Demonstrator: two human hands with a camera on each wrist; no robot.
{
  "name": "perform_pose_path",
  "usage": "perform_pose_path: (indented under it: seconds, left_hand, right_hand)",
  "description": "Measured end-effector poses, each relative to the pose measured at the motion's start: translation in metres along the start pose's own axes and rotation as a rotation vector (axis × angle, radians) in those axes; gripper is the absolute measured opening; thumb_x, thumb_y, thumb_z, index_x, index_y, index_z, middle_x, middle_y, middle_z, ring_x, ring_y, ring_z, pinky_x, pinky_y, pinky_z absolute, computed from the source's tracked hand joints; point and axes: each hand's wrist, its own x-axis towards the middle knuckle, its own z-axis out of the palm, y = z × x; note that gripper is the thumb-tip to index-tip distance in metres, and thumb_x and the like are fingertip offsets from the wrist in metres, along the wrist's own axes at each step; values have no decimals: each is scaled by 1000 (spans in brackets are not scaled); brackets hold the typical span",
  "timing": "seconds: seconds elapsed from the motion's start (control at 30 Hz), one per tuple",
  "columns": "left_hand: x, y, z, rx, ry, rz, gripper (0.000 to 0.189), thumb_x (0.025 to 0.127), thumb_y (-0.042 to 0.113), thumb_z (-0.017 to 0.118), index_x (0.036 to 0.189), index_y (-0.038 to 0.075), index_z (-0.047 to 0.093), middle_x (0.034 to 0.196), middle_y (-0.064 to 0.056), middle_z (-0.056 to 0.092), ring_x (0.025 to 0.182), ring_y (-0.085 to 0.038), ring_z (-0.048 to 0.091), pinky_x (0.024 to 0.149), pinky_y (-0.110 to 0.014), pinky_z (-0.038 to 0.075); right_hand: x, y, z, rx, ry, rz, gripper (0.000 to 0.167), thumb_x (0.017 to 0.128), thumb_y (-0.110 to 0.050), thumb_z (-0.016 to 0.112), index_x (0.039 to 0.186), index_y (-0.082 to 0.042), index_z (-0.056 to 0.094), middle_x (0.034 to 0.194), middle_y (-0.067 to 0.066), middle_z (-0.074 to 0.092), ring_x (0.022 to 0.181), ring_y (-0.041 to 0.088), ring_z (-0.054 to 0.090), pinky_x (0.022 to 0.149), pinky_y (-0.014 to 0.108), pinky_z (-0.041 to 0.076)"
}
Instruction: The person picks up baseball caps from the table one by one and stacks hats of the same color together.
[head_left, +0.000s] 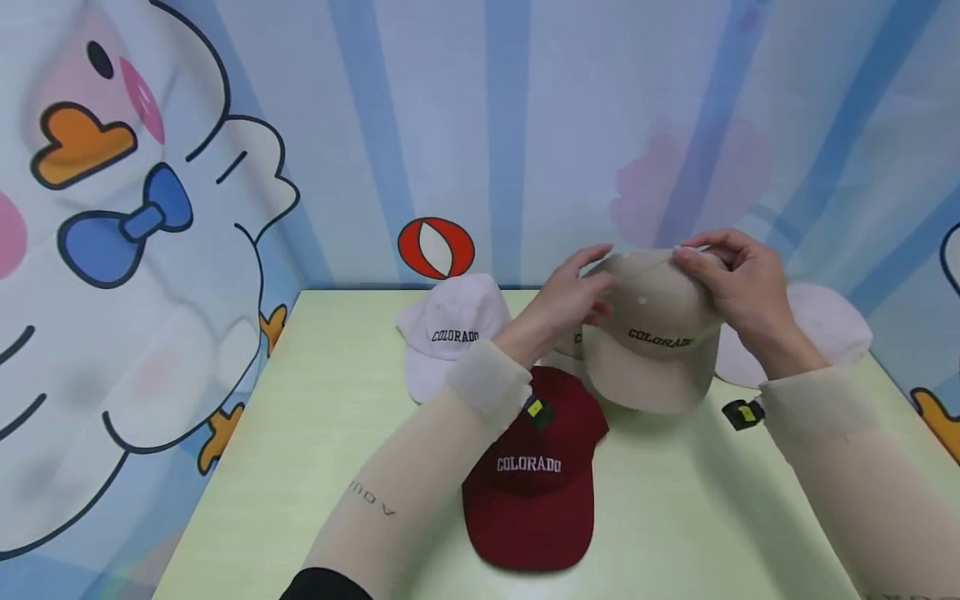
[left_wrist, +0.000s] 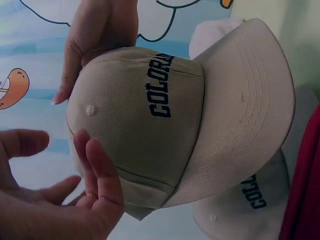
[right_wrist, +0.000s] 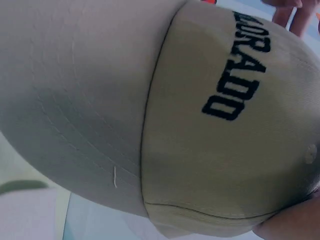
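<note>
A beige baseball cap [head_left: 652, 308] with dark COLORADO lettering is held upright, brim toward me, over the far right part of the table. My right hand [head_left: 742, 279] pinches the right side of its crown between thumb and fingers. On the other side, my left hand [head_left: 573, 296] has its fingers spread, fingertips right at the crown. In the left wrist view those relaxed fingers [left_wrist: 105, 170] overlap the cap's edge. Behind the left hand and the held cap, another beige cap [head_left: 567, 342] is mostly hidden. The right wrist view is filled by the held cap's brim [right_wrist: 75, 110] and crown.
A maroon COLORADO cap [head_left: 528, 500] lies in front, partly under my left forearm. One white cap [head_left: 465, 308] sits at the back left, another pale cap [head_left: 825, 321] behind my right wrist. The pale yellow table [head_left: 322, 433] ends against a cartoon-printed backdrop [head_left: 450, 125].
</note>
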Motion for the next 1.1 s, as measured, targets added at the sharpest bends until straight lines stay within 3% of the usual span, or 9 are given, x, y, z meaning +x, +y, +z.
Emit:
perform_pose_path:
  seconds: [0.17, 0.4, 0.7, 0.8, 0.93, 1.03, 1.1]
  left_hand:
    - [13, 1, -1, 128, 2, 78, 52, 105, 18, 55, 156, 22, 45, 158, -5, 45, 84, -20, 67, 76, -30, 55]
    - [20, 0, -11, 429, 76, 149, 40, 108, 32, 51, 144, 16, 55, 141, -9, 48, 119, -22, 52, 100, -34, 47]
    - [27, -6, -25, 586, 53, 230, 27, 111, 33, 47, 126, 13, 58, 121, -8, 52, 105, -22, 52, 91, -36, 45]
    - [30, -9, -28, 698, 81, 256, 24, 111, 32, 46, 121, 14, 59, 113, -7, 57, 104, -21, 53, 98, -39, 39]
    - [32, -11, -30, 840, 121, 218, 22, 111, 37, 45, 117, 20, 58, 106, -2, 62, 110, -26, 49, 100, -47, 35]
    - [33, -13, -30, 888, 126, 163, 21, 111, 40, 44, 116, 24, 58, 102, -1, 63, 113, -29, 45, 97, -51, 38]
    - [35, -15, -31, 911, 116, 152, 21, 111, 38, 44, 116, 23, 57, 98, -2, 63, 112, -28, 49, 104, -51, 37]
  right_hand:
    - [4, -3, 11, 7, 19, -48, 25, 92, -33, 80, 110, -17, 74, 79, -23, 71, 71, 3, 61, 61, 20, 50]
    - [5, -1, 24, -15, 8, -83, 31, 91, -36, 80, 114, -17, 72, 82, -21, 70, 78, 7, 62, 66, 21, 50]
    - [6, 8, 33, -31, -14, -107, 29, 91, -37, 80, 111, -17, 72, 78, -19, 68, 79, 8, 60, 67, 22, 48]
    - [8, 11, 38, -41, -26, -95, 31, 91, -39, 80, 111, -16, 72, 78, -19, 68, 79, 9, 61, 67, 23, 48]
    - [11, 16, 43, -54, -38, -60, 33, 91, -41, 80, 113, -16, 73, 77, -18, 67, 80, 9, 60, 67, 23, 49]
    - [13, 21, 45, -78, -62, -22, 37, 92, -44, 78, 115, -17, 72, 78, -18, 66, 82, 9, 60, 69, 23, 49]
    - [15, 24, 45, -104, -84, 1, 40, 92, -48, 76, 118, -18, 71, 81, -15, 66, 85, 10, 60, 71, 23, 49]
